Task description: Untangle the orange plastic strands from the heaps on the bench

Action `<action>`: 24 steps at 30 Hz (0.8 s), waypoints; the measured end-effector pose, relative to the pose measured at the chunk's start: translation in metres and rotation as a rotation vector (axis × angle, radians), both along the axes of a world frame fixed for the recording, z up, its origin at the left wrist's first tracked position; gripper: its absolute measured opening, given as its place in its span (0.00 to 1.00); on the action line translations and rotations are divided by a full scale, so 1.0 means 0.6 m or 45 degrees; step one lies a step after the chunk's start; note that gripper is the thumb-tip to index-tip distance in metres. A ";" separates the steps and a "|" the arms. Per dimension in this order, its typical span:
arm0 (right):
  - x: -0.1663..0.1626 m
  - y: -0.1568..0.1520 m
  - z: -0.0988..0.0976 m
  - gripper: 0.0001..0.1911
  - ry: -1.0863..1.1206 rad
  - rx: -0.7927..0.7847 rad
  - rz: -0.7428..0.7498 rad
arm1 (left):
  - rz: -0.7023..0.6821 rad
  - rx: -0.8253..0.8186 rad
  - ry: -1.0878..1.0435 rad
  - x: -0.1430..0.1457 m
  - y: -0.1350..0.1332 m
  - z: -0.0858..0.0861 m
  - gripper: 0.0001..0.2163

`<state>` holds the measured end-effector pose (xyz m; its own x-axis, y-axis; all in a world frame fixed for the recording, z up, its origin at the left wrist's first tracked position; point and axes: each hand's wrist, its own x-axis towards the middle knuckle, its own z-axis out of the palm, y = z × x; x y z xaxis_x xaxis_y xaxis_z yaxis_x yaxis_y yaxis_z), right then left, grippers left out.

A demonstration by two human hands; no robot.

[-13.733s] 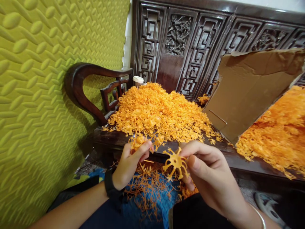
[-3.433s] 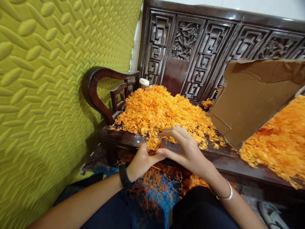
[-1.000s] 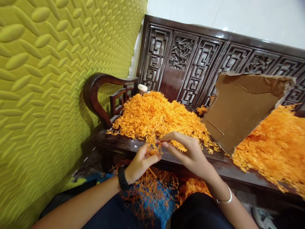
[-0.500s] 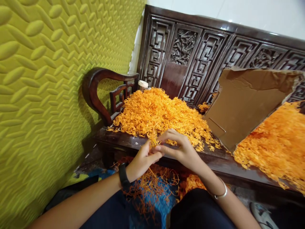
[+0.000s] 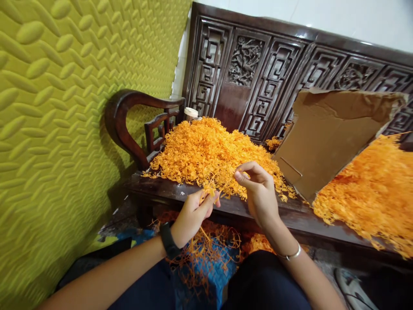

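Observation:
My left hand (image 5: 195, 211), with a black band at the wrist, is closed on an orange plastic sprig (image 5: 210, 189). Its thin strands stick up past the fingers, and a stem points down below them. To the right and a little higher, my right hand (image 5: 263, 196) pinches with thumb and forefinger. A thin orange strand seems to run from the sprig toward that pinch; its end at the fingertips is too small to make out. Both hands are over the front edge of a dark wooden bench (image 5: 155, 186), before a heap of orange plastic pieces (image 5: 206, 150).
A cardboard sheet (image 5: 335, 133) leans on the bench, dividing the heap from a second orange pile (image 5: 371, 189). A white-lidded jar (image 5: 191, 113) stands behind the heap by the curved armrest (image 5: 112, 120). Below, orange stems (image 5: 206, 249) lie over a blue bag (image 5: 222, 267).
My right hand has drawn away from my left, up and to the right, now pinching. My left hand stays nearly in place with the sprig.

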<state>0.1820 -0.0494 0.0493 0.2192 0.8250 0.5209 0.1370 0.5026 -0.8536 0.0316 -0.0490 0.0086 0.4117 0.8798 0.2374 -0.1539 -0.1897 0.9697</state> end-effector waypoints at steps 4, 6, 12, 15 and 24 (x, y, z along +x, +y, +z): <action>-0.006 0.012 -0.001 0.06 0.031 0.073 -0.112 | 0.027 -0.039 -0.049 0.014 0.000 -0.007 0.18; -0.011 0.018 -0.003 0.06 0.051 0.103 -0.163 | 0.029 -0.053 -0.092 0.020 0.003 -0.011 0.19; -0.033 0.034 -0.007 0.06 0.126 0.214 -0.284 | 0.032 -0.073 -0.169 0.028 0.017 -0.007 0.19; -0.016 0.047 0.010 0.06 0.193 0.286 -0.333 | 0.031 -0.103 -0.157 0.029 0.014 -0.020 0.20; 0.102 0.096 -0.002 0.12 0.164 0.339 -0.691 | -0.014 -0.163 -0.114 0.008 0.017 -0.050 0.17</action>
<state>0.2431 0.0083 0.0479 0.6460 0.4232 0.6353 0.3372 0.5884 -0.7348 0.0366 -0.0390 -0.0212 0.4041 0.9007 0.1595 -0.2419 -0.0630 0.9682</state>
